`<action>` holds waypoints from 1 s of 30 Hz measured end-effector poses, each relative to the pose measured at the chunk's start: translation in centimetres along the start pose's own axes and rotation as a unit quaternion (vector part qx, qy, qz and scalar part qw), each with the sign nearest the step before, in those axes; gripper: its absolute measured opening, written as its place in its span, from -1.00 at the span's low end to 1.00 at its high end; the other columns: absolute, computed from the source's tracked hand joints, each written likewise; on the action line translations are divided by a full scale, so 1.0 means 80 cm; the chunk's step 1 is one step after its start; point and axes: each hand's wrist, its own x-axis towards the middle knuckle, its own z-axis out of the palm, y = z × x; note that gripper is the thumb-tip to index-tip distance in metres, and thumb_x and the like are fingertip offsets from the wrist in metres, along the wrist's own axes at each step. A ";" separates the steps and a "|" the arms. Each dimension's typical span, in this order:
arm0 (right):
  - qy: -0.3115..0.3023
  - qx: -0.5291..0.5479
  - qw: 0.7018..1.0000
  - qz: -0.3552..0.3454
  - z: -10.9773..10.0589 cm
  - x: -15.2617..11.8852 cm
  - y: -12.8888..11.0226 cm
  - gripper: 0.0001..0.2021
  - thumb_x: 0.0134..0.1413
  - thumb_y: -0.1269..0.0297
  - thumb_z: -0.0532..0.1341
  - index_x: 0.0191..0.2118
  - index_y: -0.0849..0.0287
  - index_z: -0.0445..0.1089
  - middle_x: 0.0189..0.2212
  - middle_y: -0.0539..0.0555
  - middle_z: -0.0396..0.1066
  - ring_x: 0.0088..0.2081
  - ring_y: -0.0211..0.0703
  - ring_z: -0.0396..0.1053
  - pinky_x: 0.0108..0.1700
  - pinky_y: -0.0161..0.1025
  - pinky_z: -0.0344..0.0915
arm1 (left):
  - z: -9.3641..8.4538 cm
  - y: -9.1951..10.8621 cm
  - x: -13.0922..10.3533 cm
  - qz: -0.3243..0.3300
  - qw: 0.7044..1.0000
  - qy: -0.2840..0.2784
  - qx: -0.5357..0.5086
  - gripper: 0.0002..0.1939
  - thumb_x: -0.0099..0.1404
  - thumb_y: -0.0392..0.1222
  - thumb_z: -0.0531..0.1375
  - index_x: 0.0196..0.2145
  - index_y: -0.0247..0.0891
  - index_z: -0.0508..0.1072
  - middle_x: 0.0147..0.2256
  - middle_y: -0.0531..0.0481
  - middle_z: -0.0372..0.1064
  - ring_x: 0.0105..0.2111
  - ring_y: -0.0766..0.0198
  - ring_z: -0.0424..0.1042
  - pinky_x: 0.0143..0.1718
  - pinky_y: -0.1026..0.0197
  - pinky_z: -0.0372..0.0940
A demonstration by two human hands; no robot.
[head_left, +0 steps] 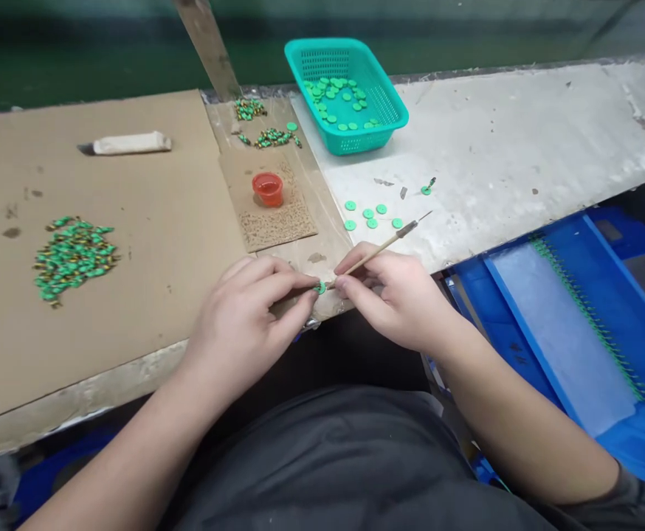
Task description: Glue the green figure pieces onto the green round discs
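Observation:
Between the thumb and forefinger of my left hand [256, 313] is a small green disc [321, 287], pinched near the table's front edge. My right hand [392, 295] is closed around a thin wooden-handled brush [378, 251]. Its dark ferrule and fine tip point up and away to the right, while the other end comes close to the disc; whether it touches I cannot tell. Just beyond my hands lie several loose green discs [372, 214]. Farther right, one disc [426, 190] has a small dark-and-green piece standing on it.
A red cup [268, 189] stands on a cardboard square [278, 232]. Behind it, a teal basket [350, 140] holds green discs. Heaps of small green-and-gold pieces [73, 254] lie left. A white-wrapped tool [131, 143] rests on cardboard. Blue trays [626, 295] sit below at right.

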 end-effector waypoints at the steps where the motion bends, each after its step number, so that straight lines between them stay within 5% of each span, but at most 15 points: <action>1: -0.001 -0.013 1.000 -0.014 0.000 0.001 0.001 -0.87 0.55 0.30 0.32 -0.16 0.10 0.55 -0.22 0.03 0.64 -0.24 -0.14 0.64 -0.12 -0.21 0.56 | 0.001 0.000 0.000 -0.008 1.000 -0.002 -0.004 -0.81 0.61 -0.06 0.29 -0.04 -0.04 0.74 -0.16 0.03 0.61 -0.13 0.17 0.57 -0.01 0.03 0.40; 9: -0.040 -0.069 0.994 -0.076 0.000 0.018 0.009 -0.83 0.57 0.30 0.30 -0.19 0.07 0.48 -0.19 -0.01 0.62 -0.16 -0.12 0.60 0.00 -0.20 0.52 | -0.001 0.009 0.005 -0.071 0.997 -0.012 -0.006 -0.77 0.55 0.03 0.26 -0.13 -0.01 0.73 -0.17 0.06 0.62 -0.14 0.14 0.57 -0.07 -0.01 0.40; 30: -0.057 -0.099 0.988 -0.104 -0.004 0.018 0.011 -0.81 0.62 0.29 0.27 -0.18 0.08 0.43 -0.19 -0.06 0.57 -0.13 -0.19 0.61 0.00 -0.25 0.51 | 0.006 0.013 0.003 -0.053 0.998 0.014 -0.022 -0.84 0.55 -0.06 0.34 -0.14 -0.08 0.75 -0.21 0.07 0.58 -0.17 0.22 0.54 -0.04 0.07 0.33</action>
